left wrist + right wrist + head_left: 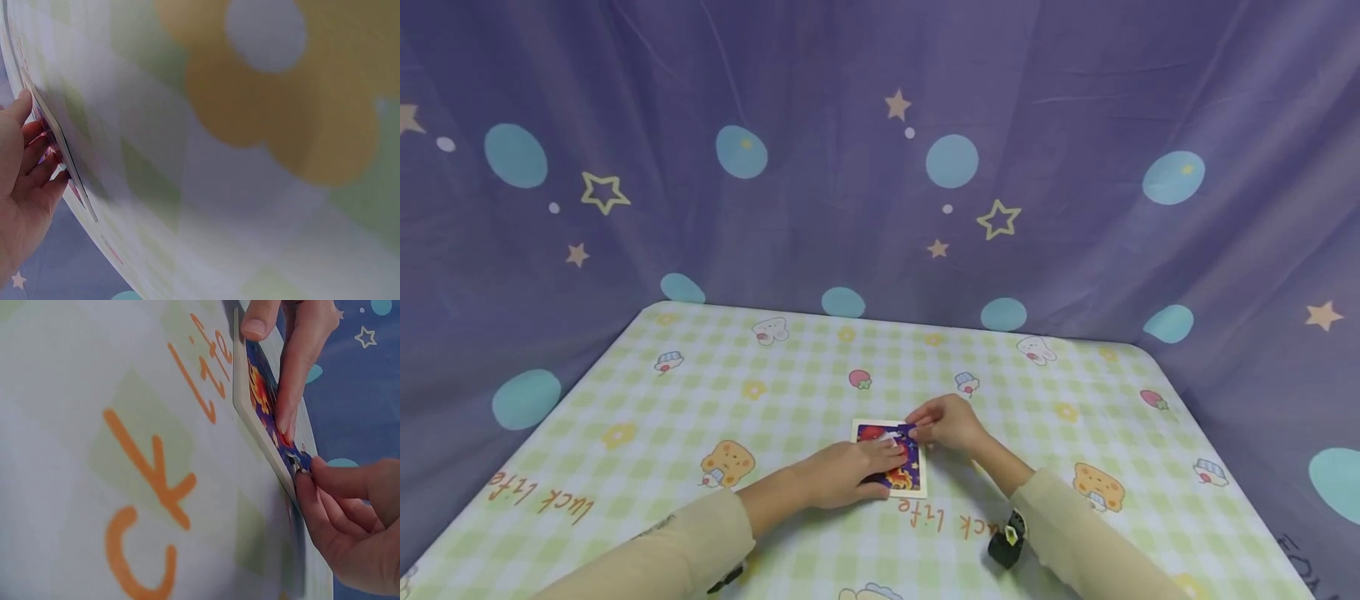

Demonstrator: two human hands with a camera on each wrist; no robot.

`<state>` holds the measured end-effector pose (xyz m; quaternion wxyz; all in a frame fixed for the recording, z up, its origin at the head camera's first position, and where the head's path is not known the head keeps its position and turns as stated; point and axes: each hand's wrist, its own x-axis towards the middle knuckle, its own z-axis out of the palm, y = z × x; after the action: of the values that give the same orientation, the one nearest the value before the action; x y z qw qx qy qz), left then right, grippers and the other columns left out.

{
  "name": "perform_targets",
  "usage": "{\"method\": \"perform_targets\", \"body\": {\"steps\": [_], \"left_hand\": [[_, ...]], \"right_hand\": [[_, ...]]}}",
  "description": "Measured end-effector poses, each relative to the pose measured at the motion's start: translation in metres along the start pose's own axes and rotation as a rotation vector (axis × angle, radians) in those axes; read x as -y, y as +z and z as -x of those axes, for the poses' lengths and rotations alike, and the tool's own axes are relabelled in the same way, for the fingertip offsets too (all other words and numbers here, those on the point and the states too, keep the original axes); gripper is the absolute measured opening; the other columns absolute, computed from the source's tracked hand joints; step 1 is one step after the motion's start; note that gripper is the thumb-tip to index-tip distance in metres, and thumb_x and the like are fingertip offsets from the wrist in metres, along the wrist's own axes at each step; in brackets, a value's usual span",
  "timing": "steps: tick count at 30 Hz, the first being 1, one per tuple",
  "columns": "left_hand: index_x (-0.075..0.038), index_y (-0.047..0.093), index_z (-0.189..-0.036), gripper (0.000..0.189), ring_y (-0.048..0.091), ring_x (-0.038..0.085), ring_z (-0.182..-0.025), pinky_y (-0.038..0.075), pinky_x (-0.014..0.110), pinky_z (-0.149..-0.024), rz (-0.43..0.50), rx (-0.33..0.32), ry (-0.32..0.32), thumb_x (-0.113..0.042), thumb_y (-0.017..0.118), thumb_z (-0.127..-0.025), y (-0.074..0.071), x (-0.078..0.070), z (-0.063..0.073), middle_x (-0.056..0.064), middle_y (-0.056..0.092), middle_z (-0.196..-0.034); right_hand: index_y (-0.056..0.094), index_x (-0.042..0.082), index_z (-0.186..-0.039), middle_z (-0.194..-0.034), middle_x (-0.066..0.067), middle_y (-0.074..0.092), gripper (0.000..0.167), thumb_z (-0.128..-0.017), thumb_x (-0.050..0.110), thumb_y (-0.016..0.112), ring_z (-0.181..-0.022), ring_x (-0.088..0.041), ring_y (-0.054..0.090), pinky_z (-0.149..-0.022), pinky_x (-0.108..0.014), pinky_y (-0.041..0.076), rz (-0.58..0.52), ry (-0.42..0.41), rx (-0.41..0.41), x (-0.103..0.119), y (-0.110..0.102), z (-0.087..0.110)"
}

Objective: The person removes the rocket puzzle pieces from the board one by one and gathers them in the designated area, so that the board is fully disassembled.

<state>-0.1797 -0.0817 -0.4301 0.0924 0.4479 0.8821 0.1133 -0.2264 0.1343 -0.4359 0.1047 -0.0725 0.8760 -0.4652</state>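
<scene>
A small jigsaw puzzle board (922, 477) with a cream border lies on the table, printed in dark blue, red and orange with a flame-like figure. My left hand (838, 475) rests across its left side, fingers nearly straight and pressing on the picture. At the upper right corner of the board, my right hand (951, 425) pinches a dark blue puzzle piece (303, 459) between thumb and index finger. This piece is tilted up at the board's edge in the right wrist view. A pale patch (889, 436) shows beside the left fingertips, and the left hand hides part of the picture.
A tablecloth (760, 425) in green and white check, with cartoon prints and lettering, covers the table. Behind it hangs a purple curtain (850, 183) with stars and blue dots. A black strap device (1007, 542) sits at the right sleeve.
</scene>
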Motion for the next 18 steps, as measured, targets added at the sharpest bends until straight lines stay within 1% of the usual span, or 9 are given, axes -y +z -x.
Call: {"method": "perform_targets", "body": {"steps": [2,6,11,14,18], "left_hand": [[-0.014,0.049,-0.142,0.051,0.041,0.02,-0.141,0.037,0.038,-0.117,0.0,-0.002,0.0,-0.037,0.055,-0.096,-0.0007,0.0003,0.001,0.004,0.046,-0.149],[-0.014,0.048,-0.142,0.051,0.042,0.021,-0.141,0.037,0.038,-0.116,-0.004,0.001,-0.001,-0.037,0.055,-0.097,-0.0016,0.0009,0.0025,0.004,0.046,-0.149],[-0.015,0.048,-0.142,0.051,0.041,0.02,-0.141,0.037,0.037,-0.117,-0.016,0.004,-0.013,-0.038,0.054,-0.097,-0.0026,0.0021,0.0034,0.003,0.046,-0.149],[-0.016,0.048,-0.142,0.051,0.04,0.019,-0.142,0.037,0.037,-0.117,-0.019,0.012,-0.022,-0.038,0.054,-0.097,-0.003,0.0013,0.0035,0.001,0.047,-0.148],[-0.016,0.047,-0.143,0.05,0.04,0.019,-0.142,0.037,0.036,-0.117,-0.013,0.021,-0.008,-0.037,0.053,-0.097,-0.0032,-0.0006,0.0013,0.0,0.047,-0.149]], "right_hand": [[0.075,0.001,-0.091,-0.079,-0.012,0.075,0.017,-0.074,0.003,0.079,-0.058,-0.008,0.065,-0.055,-0.023,0.056,-0.043,0.042,-0.029,0.0021,0.0022,0.0006],[0.074,-0.002,-0.091,-0.078,-0.014,0.075,0.017,-0.074,-0.001,0.077,-0.059,-0.012,0.069,-0.057,-0.026,0.059,-0.112,0.103,-0.051,0.0051,0.0054,0.0013],[0.074,-0.002,-0.092,-0.079,-0.014,0.075,0.018,-0.075,-0.003,0.076,-0.059,-0.013,0.07,-0.057,-0.027,0.059,-0.154,0.131,-0.066,0.0064,0.0078,-0.0003],[0.075,-0.002,-0.092,-0.079,-0.014,0.075,0.016,-0.076,-0.002,0.076,-0.06,-0.013,0.07,-0.06,-0.028,0.06,-0.171,0.143,-0.075,0.0053,0.008,-0.0002],[0.074,-0.003,-0.092,-0.079,-0.015,0.075,0.015,-0.077,-0.003,0.075,-0.064,-0.015,0.071,-0.065,-0.03,0.062,-0.191,0.177,-0.102,0.0024,0.0041,0.0031]]}}
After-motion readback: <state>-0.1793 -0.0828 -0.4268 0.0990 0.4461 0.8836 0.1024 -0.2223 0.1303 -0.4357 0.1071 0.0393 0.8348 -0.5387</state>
